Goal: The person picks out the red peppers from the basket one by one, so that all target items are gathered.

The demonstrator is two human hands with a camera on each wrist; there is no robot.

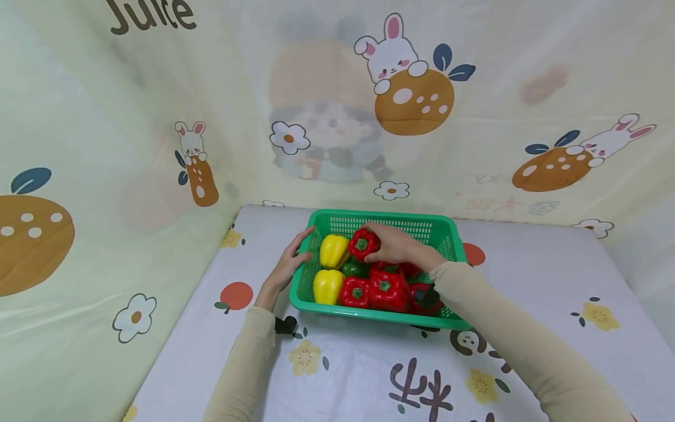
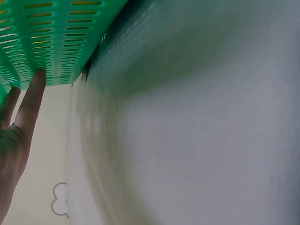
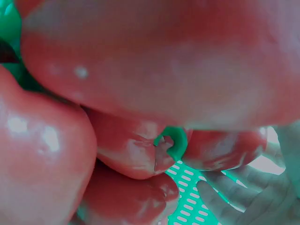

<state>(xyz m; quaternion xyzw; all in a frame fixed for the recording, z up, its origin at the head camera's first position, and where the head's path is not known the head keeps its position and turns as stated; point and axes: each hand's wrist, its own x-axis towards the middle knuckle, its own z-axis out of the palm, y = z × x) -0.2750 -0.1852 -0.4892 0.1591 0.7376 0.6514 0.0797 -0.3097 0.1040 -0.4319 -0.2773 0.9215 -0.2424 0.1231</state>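
A green plastic basket point(image 1: 369, 316) holds several bell peppers. My left hand point(image 1: 287, 266) grips its left side, with the thumb over the rim; two long fingers point(image 2: 32, 105) lie against the slotted outer wall in the left wrist view. Inside the basket, my right hand point(image 1: 392, 243) holds a red bell pepper point(image 1: 364, 244) from its right side, its green stem facing the head camera. A yellow bell pepper point(image 1: 334, 252) is just left of it, a second yellow bell pepper point(image 1: 328, 287) in front. A green bell pepper point(image 1: 355, 269) shows partly below the held one.
More red bell peppers point(image 1: 388, 290) fill the front middle and right of the basket, one partly covered by the right sleeve point(image 1: 474, 293). A patterned cloth point(image 1: 348, 369) covers the table. Printed curtains point(image 1: 327, 193) rise behind and on the left.
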